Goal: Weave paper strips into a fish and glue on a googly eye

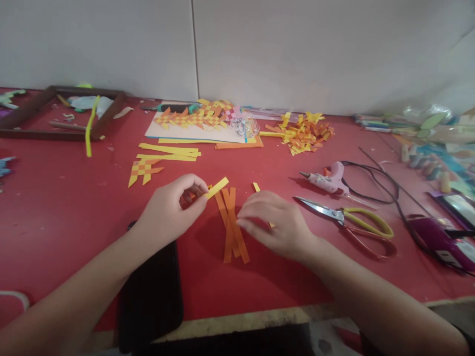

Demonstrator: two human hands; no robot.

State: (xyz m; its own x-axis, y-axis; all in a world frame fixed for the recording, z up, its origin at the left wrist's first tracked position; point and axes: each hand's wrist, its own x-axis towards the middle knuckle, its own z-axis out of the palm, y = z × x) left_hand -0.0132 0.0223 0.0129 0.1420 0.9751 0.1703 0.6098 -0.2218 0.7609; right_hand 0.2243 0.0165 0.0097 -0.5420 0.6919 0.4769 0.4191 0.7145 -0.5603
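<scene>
My left hand (pixel 168 210) is closed in a pinch on a yellow paper strip (pixel 217 188) that sticks out to the right above the red table (pixel 55 207). My right hand (pixel 276 225) hovers beside it with fingers curled; a second yellow strip (pixel 256 187) pokes out behind its fingers. Between the hands lie orange paper strips (pixel 232 227), flat on the table and fanned towards me. What sits inside the right hand's fingers is hidden.
Yellow-handled scissors (pixel 349 220) and a pink glue gun (pixel 328 179) with black cord lie right. More yellow strips (pixel 168 152), a small woven piece (pixel 143 170), woven work on white card (pixel 193 123), a pile of offcuts (pixel 304 131), a wooden frame (pixel 55 111), a black phone (pixel 150 296).
</scene>
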